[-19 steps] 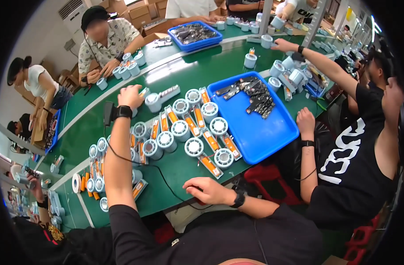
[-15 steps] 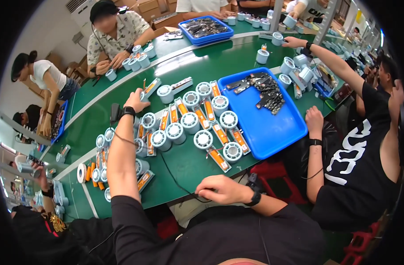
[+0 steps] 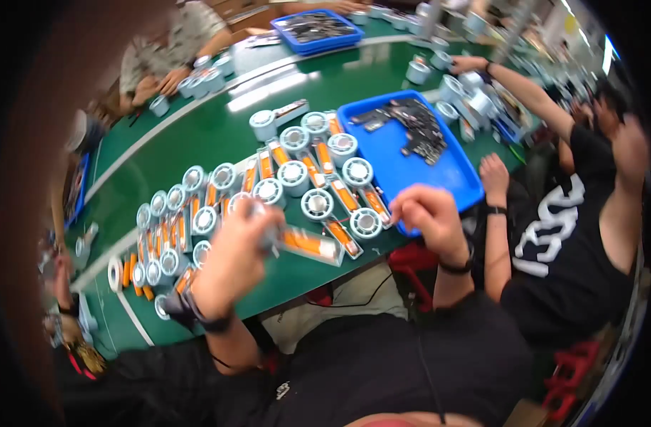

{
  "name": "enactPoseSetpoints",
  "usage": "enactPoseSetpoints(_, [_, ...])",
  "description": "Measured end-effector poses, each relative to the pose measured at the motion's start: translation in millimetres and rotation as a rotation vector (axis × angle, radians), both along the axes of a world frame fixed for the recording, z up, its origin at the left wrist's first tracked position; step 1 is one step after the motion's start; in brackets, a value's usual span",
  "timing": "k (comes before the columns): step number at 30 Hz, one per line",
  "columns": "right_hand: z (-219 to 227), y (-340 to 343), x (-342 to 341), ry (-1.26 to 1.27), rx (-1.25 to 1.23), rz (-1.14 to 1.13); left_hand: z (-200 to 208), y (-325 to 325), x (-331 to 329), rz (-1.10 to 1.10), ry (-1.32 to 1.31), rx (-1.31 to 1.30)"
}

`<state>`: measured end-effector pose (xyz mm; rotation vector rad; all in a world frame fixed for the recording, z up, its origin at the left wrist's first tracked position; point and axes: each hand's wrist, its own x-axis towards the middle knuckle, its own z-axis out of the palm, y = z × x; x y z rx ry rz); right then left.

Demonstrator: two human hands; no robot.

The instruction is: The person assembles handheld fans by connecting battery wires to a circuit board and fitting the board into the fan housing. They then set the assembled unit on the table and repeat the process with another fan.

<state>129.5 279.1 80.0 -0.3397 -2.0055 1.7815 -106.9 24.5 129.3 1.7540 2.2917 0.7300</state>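
My left hand [image 3: 239, 260], blurred by motion, is closed around an open handheld fan housing [image 3: 308, 243] above the table's near edge. Its clear tray-like handle points right with an orange battery inside; my fingers cover most of its round head. My right hand [image 3: 434, 219] is raised by the near edge of the blue tray [image 3: 450, 186], fingers curled in; whether they pinch anything is hidden. Dark circuit boards [image 3: 419, 135] are heaped in the tray's far part. Left of it, several light blue fan housings [image 3: 293, 178] with orange batteries stand in rows on the green table [image 3: 197, 139].
A roll of white tape [image 3: 115, 274] and loose orange batteries [image 3: 132, 269] lie at the left. One fan housing [image 3: 263, 124] sits apart at the rows' far side. A co-worker's arm [image 3: 532, 96] reaches across at the right. Another blue tray [image 3: 318, 44] of boards stands farther back.
My left hand has come back toward me from the far side of the rows, bringing a fan housing. My right hand has risen and moved right toward the tray. The view has shifted slightly.
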Motion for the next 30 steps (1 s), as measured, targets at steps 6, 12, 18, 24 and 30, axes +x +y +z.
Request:
enactPoseSetpoints(6, [35.6,157.5,-57.8,-0.165,0.793,-0.697,-86.9,-17.7,39.5,0.242,-0.158,-0.13])
enactPoseSetpoints(12, [-6.7,420.2,-102.6,-0.049,0.427,-0.887,-102.2,3.3,55.9,0.329,0.124,0.156])
enactPoseSetpoints(18, [11.0,531.1,-94.6,-0.384,0.977,-1.25,-61.7,33.4,63.9,0.355,-0.144,-0.261])
enactPoseSetpoints(24, [-8.4,561.4,-100.9,-0.327,0.903,-1.075,30.3,205.0,67.2,-0.19,0.326,0.17])
enactPoseSetpoints(30, [-49.1,483.9,-97.9,-0.449,0.775,-0.792,44.3,439.0,88.3,-0.345,1.019,0.079])
